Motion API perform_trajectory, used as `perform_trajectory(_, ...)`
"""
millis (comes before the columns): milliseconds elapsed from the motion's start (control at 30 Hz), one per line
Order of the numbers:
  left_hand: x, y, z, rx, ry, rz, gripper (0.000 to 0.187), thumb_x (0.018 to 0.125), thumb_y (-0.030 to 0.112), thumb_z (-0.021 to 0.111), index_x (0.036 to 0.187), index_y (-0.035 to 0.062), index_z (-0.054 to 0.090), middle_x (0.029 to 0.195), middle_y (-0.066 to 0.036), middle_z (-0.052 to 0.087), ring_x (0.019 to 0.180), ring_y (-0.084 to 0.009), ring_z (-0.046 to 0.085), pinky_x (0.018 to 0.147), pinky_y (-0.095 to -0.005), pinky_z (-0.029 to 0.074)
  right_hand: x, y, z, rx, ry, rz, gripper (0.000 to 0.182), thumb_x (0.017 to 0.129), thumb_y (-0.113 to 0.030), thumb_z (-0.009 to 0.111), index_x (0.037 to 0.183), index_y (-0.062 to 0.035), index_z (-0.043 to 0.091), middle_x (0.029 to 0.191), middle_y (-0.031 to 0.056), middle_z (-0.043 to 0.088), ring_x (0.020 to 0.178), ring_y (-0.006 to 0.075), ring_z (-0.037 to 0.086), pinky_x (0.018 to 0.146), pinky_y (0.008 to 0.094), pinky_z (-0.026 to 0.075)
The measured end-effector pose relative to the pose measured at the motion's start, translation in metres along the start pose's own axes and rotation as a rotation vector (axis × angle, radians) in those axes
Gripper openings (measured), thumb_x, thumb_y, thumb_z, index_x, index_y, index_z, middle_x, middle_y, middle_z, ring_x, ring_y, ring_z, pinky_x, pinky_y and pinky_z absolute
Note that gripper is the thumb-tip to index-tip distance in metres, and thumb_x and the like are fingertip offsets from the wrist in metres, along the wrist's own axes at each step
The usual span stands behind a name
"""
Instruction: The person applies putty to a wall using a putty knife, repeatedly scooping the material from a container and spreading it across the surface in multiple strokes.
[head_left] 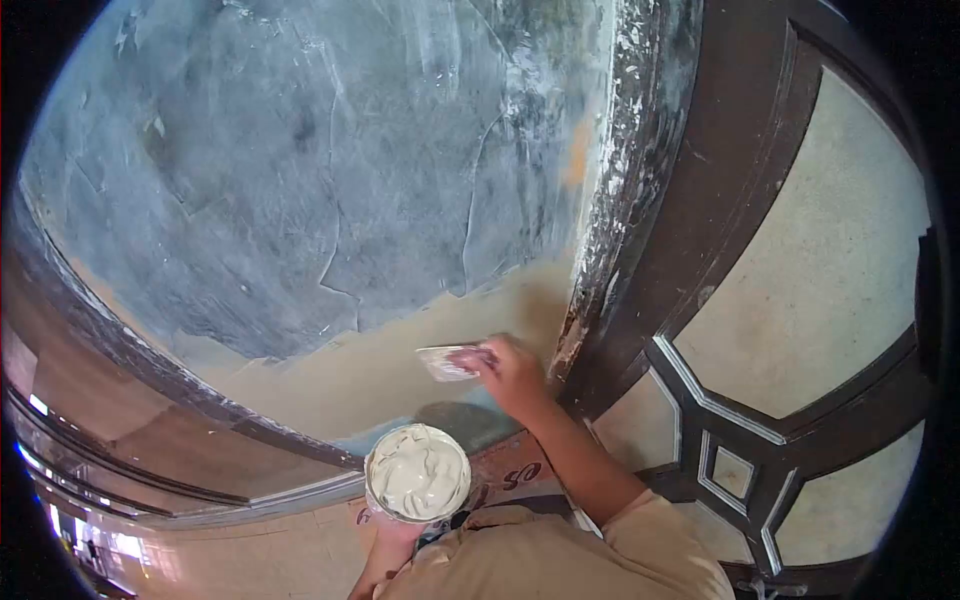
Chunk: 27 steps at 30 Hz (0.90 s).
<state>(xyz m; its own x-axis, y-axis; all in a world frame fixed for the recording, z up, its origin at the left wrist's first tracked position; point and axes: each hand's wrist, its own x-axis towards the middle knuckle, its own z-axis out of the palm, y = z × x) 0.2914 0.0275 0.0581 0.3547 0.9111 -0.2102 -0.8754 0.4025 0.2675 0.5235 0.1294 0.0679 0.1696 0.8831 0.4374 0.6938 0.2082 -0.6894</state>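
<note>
Right hand [514, 378] is pinching a likely light, stiff scraper [446, 363] by one end; left hand [392, 540] is holding a weighty-looking tub [374, 497] low.

Paste [415, 475] sits in the tub [467, 478], and the left hand [393, 535] is at the tub's underside, toward the person. The person's shirt [540, 560] is behind the tub and to its right. Ahead of the tub stands the wall [300, 180]. Up and right of the tub is the right hand [515, 375], with a scraper [440, 362] in its fingers — both before the lower part of the wall, though contact cannot be told. Just right of the tub, lower down, lies cardboard [520, 468]. Farther right come 2 things: the frame strip [640, 130] edging the wall, then the panelled door [810, 250]. Left of the tub runs the wall's trim [150, 352] — with floor [260, 553] nearer the person.
</note>
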Motion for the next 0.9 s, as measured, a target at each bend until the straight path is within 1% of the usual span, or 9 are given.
perform_trajectory(100, -0.006, -0.01, 0.008, 0.692, -0.097, 0.294, 0.084, 0.067, 0.016, 0.083, 0.137, 0.0021, 0.039, 0.135, -0.015, 0.05, 0.122, -0.0267, 0.051, 0.102, -0.0431, 0.044, 0.018, -0.001, 0.004, 0.146, 0.065, -0.158, 0.023, 0.082, -0.019, 0.07, 0.099, -0.0069, 0.06, 0.085, 0.0146, 0.063, 0.078, 0.0354, 0.064, 0.069, 0.041, 0.051)
perform_trajectory(167, -0.006, -0.009, 0.002, 0.137, -0.076, 0.124, 0.088, 0.063, 0.018, 0.086, 0.137, 0.0026, 0.039, 0.134, -0.014, 0.05, 0.121, -0.0248, 0.052, 0.101, -0.0412, 0.045, 0.028, 0.016, -0.006, 0.02, 0.243, -0.127, 0.027, 0.082, -0.018, 0.071, 0.101, -0.0054, 0.058, 0.086, 0.0147, 0.064, 0.077, 0.0345, 0.065, 0.068, 0.0416, 0.051)
perform_trajectory(367, -0.013, -0.009, -0.02, 0.765, -0.025, 0.342, 0.088, 0.064, 0.017, 0.085, 0.137, 0.003, 0.038, 0.134, -0.014, 0.05, 0.121, -0.025, 0.052, 0.101, -0.0414, 0.045, -0.028, 0.152, 0.005, 0.229, 0.366, 0.535, 0.035, 0.089, -0.024, 0.065, 0.113, -0.0039, 0.051, 0.09, 0.0173, 0.063, 0.069, 0.0286, 0.064, 0.066, 0.0389, 0.051)
perform_trajectory(433, -0.011, -0.008, -0.024, 0.971, -0.018, 0.419, 0.088, 0.064, 0.017, 0.085, 0.137, 0.0031, 0.038, 0.134, -0.014, 0.05, 0.121, -0.025, 0.052, 0.101, -0.0414, 0.045, -0.098, 0.219, 0.069, 0.107, 0.235, 0.436, 0.035, 0.092, -0.026, 0.061, 0.116, -0.0042, 0.049, 0.089, 0.0136, 0.062, 0.061, 0.0238, 0.061, 0.057, 0.0348, 0.05)
perform_trajectory(500, -0.007, -0.007, -0.025, 1.177, -0.006, 0.498, 0.088, 0.064, 0.017, 0.085, 0.137, 0.0032, 0.038, 0.134, -0.014, 0.05, 0.121, -0.0251, 0.052, 0.101, -0.0415, 0.045, -0.128, 0.163, 0.07, 0.738, 0.042, 0.805, 0.031, 0.095, -0.026, 0.058, 0.117, -0.0061, 0.049, 0.084, 0.0072, 0.06, 0.056, 0.0159, 0.057, 0.048, 0.0283, 0.047)
perform_trajectory(533, -0.006, -0.007, -0.023, 0.694, -0.281, 0.335, 0.062, 0.093, 0.052, 0.04, 0.14, 0.0107, 0.042, 0.143, -0.012, 0.044, 0.129, -0.0337, 0.044, 0.109, -0.054, 0.034, -0.129, 0.159, 0.076, 0.737, 0.038, 0.812, 0.031, 0.095, -0.026, 0.058, 0.117, -0.0061, 0.049, 0.084, 0.0072, 0.06, 0.056, 0.0159, 0.057, 0.048, 0.0283, 0.047)
perform_trajectory(767, -0.007, -0.008, -0.02, 0.767, -0.279, 0.342, 0.06, 0.095, 0.049, 0.037, 0.14, 0.0102, 0.042, 0.142, -0.013, 0.044, 0.13, -0.0347, 0.043, 0.108, -0.0551, 0.036, -0.029, 0.108, 0.022, 1.126, 0.243, 0.562, 0.028, 0.097, -0.033, 0.055, 0.111, -0.0089, 0.05, 0.081, 0.001, 0.057, 0.055, 0.0108, 0.056, 0.046, 0.0241, 0.045)
perform_trajectory(833, -0.011, -0.01, -0.016, 0.884, -0.254, 0.401, 0.06, 0.094, 0.049, 0.039, 0.139, 0.0101, 0.042, 0.142, -0.013, 0.045, 0.129, -0.0346, 0.044, 0.107, -0.0549, 0.037, 0.007, 0.098, 0.012, 0.98, 0.321, 0.453, 0.026, 0.096, -0.034, 0.056, 0.108, -0.0107, 0.051, 0.081, -0.0001, 0.057, 0.061, 0.0107, 0.058, 0.048, 0.0233, 0.046)
perform_trajectory(900, -0.01, -0.015, -0.009, 0.548, 0.037, 0.241, 0.094, 0.058, 0.01, 0.089, 0.137, 0.0029, 0.039, 0.134, -0.014, 0.05, 0.12, -0.0245, 0.052, 0.1, -0.0417, 0.046, 0.025, 0.099, 0.008, 1.07, 0.29, 0.472, 0.025, 0.097, -0.034, 0.055, 0.108, -0.0115, 0.052, 0.082, -0.0003, 0.057, 0.064, 0.0103, 0.059, 0.049, 0.0231, 0.046)
